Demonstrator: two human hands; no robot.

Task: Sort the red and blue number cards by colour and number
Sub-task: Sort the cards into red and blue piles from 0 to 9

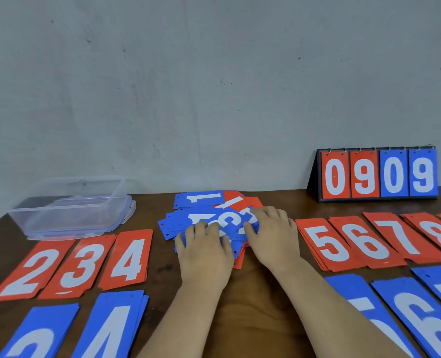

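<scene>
Sorting in hand: my left hand (205, 250) lies flat on the mixed pile (201, 200), grip released; right hand (271, 232) grip, I cannot tell. Next, I judge, free the top blue card (214, 218).

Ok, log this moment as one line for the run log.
stage: sorting unfinished | left hand: on mixed pile | right hand: on mixed pile | laid out: red stacks, blue stacks both sides

Two bare forearms come in from the bottom centre of the frame, uncovered right to the lower edge. Left hand (205, 250) and right hand (272, 232) bare, mid-frame centre. Fingers slim; detail of nails too blurred to tell. Clothing higher up out of view.
</scene>
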